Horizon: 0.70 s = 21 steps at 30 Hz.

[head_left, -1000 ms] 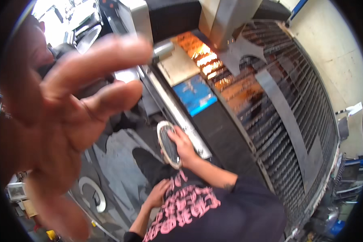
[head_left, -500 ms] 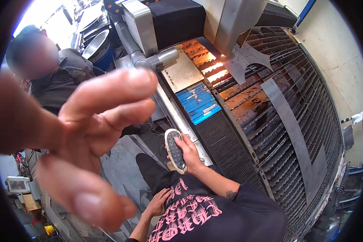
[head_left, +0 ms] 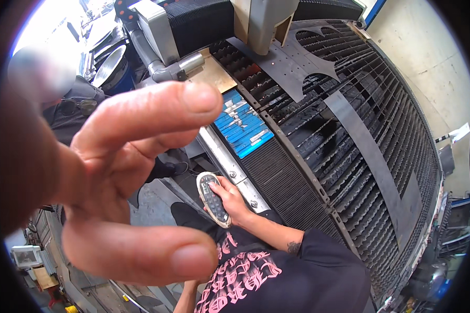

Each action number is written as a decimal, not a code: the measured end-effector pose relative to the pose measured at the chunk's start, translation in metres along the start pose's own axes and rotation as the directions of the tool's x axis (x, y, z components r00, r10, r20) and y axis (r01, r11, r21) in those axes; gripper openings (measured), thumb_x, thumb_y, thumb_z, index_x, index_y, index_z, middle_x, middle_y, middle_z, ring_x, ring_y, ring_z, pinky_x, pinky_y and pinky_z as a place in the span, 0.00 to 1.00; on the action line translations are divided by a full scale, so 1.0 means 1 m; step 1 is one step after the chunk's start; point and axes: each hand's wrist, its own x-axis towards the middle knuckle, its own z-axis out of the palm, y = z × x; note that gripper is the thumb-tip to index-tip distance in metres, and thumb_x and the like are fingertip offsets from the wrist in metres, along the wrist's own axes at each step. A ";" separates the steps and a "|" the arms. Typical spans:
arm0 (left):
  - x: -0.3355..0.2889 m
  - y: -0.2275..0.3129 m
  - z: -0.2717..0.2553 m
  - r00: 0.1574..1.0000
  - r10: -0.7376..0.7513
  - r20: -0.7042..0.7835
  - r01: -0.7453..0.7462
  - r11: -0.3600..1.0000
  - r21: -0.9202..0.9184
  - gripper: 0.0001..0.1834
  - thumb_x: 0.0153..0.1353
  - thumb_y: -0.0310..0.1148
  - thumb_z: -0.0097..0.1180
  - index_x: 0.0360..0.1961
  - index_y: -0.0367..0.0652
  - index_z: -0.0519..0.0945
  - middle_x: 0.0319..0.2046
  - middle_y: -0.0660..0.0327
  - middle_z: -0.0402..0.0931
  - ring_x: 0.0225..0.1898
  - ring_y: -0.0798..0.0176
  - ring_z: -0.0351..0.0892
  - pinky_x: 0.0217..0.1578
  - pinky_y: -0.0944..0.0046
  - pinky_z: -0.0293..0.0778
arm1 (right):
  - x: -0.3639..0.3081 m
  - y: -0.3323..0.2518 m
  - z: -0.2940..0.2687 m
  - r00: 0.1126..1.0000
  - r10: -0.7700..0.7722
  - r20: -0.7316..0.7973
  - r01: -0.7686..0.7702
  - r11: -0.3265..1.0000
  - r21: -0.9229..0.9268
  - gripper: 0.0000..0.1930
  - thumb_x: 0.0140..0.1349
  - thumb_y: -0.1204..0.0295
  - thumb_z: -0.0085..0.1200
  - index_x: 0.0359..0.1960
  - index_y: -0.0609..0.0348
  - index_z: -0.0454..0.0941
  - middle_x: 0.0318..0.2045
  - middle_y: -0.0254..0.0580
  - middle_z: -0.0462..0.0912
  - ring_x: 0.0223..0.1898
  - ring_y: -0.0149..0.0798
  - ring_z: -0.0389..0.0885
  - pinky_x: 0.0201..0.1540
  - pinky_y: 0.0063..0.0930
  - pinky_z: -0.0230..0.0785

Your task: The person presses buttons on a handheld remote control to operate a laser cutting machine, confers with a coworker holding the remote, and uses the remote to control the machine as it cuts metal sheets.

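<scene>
My right hand (head_left: 233,202) grasps a remote (head_left: 212,201) near the slatted table's silver edge (head_left: 242,187). A co-worker's hand (head_left: 102,180) hides my left hand; whether its fingers grip anything, I cannot tell.

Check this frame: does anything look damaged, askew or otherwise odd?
Yes. A co-worker's hand looms large in the foreground, blocking much of the view's left side. The blue pleated cover beside the slatted cutting bed also looks worn, with pale patches breaking its colour.
</scene>
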 end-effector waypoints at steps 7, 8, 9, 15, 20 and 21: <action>-0.003 0.021 -0.013 0.999 -0.025 -0.038 0.026 0.999 0.019 0.42 0.50 0.34 0.64 0.68 0.42 0.63 0.68 0.51 0.61 0.70 0.50 0.60 0.67 0.53 0.58 | -0.003 0.009 -0.004 0.998 -0.057 -0.005 0.056 0.998 -0.031 0.13 0.70 0.65 0.51 0.51 0.57 0.72 0.30 0.39 0.80 0.23 0.32 0.82 0.26 0.28 0.79; -0.004 0.024 -0.013 0.998 -0.031 -0.047 0.031 0.999 0.020 0.42 0.50 0.34 0.64 0.68 0.42 0.63 0.68 0.51 0.61 0.70 0.50 0.60 0.67 0.53 0.58 | -0.003 0.009 -0.003 1.000 0.000 0.012 0.000 1.000 -0.005 0.14 0.70 0.64 0.51 0.52 0.57 0.71 0.30 0.39 0.80 0.23 0.33 0.82 0.25 0.28 0.78; -0.005 0.026 -0.013 0.998 -0.031 -0.055 0.031 1.000 0.001 0.42 0.50 0.34 0.63 0.68 0.42 0.63 0.68 0.51 0.61 0.70 0.49 0.59 0.68 0.53 0.57 | -0.005 0.008 -0.002 1.000 0.003 0.018 -0.002 1.000 -0.008 0.14 0.70 0.64 0.51 0.52 0.57 0.71 0.30 0.39 0.80 0.23 0.33 0.82 0.25 0.28 0.78; -0.011 0.025 -0.005 0.995 -0.042 -0.095 0.036 0.997 -0.071 0.40 0.52 0.33 0.58 0.68 0.42 0.62 0.68 0.50 0.59 0.70 0.45 0.58 0.68 0.52 0.55 | -0.005 0.010 0.004 1.000 0.012 0.025 -0.012 1.000 -0.007 0.14 0.70 0.65 0.51 0.52 0.58 0.71 0.30 0.40 0.80 0.23 0.33 0.82 0.25 0.28 0.78; -0.009 0.020 -0.001 0.992 -0.033 -0.121 0.024 0.997 -0.074 0.39 0.52 0.32 0.58 0.68 0.43 0.63 0.68 0.50 0.59 0.69 0.45 0.58 0.68 0.51 0.56 | -0.005 0.009 0.007 0.999 0.013 0.039 -0.012 0.999 -0.030 0.14 0.70 0.64 0.53 0.51 0.59 0.71 0.30 0.39 0.81 0.23 0.32 0.82 0.26 0.27 0.78; -0.009 0.019 -0.001 0.993 -0.033 -0.116 0.025 0.997 -0.069 0.39 0.52 0.32 0.58 0.68 0.43 0.63 0.68 0.50 0.60 0.69 0.45 0.58 0.68 0.51 0.56 | -0.006 0.008 0.008 0.999 0.015 0.041 -0.013 0.999 -0.033 0.14 0.70 0.64 0.53 0.51 0.59 0.71 0.30 0.39 0.81 0.23 0.32 0.82 0.26 0.27 0.78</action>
